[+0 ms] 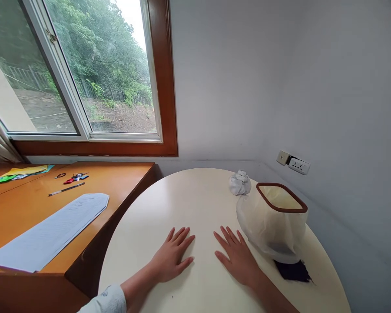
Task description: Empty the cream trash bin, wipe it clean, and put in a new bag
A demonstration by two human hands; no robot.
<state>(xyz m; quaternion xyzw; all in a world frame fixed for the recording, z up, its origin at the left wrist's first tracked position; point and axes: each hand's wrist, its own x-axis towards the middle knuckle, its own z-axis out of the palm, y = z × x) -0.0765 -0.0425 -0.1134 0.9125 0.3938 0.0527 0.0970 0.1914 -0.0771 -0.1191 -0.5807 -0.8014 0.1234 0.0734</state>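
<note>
My left hand (173, 257) lies flat on the round cream table (195, 198), fingers spread, holding nothing. Flat on the same tabletop, my right hand (237, 257) also has its fingers apart and nothing in it. Just to its right stands a bin (276, 230) lined with a pale plastic bag, a brown rim ring around its top. A crumpled white bundle (240, 183), perhaps a plastic bag, sits behind the bin's left side. Under the bin's front edge a dark piece of cloth (292, 271) with frayed edges sticks out.
Left of the table is a wooden desk (124, 174) with a stack of paper (52, 232), a pen (66, 189), keys (75, 178) and coloured papers (22, 172). A power socket (299, 165) is on the right wall. The window (104, 69) is at the upper left.
</note>
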